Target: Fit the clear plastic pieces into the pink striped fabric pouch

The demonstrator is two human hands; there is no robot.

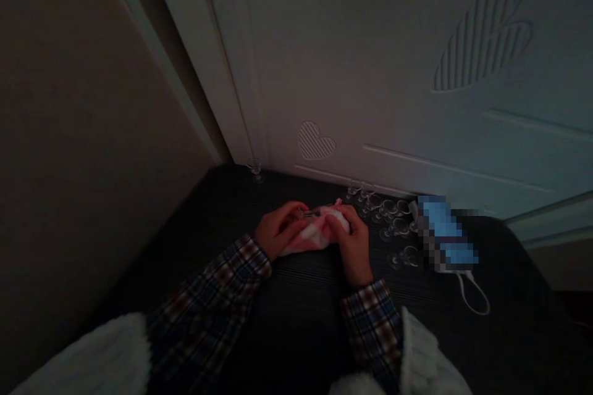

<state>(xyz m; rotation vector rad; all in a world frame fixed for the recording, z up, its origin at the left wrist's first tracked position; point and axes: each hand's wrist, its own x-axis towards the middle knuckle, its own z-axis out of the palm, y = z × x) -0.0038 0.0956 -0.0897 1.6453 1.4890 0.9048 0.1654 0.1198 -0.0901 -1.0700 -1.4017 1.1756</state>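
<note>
Both my hands meet over a pink and white cloth (309, 236) near the back of a dark table (296, 308). My left hand (278, 228) has its fingers curled and pinches a small clear glass piece (311, 214) at the cloth's top edge. My right hand (352, 241) is closed on the cloth's right side. Both sleeves are plaid with white fleece over them. The room is dim and fine detail is hard to make out.
Several small clear glasses (384, 216) stand and lie to the right of my hands. One more glass (255, 168) stands at the back left by the white door (370, 74). A blurred blue object (445, 237) with a white cord (472, 296) lies further right.
</note>
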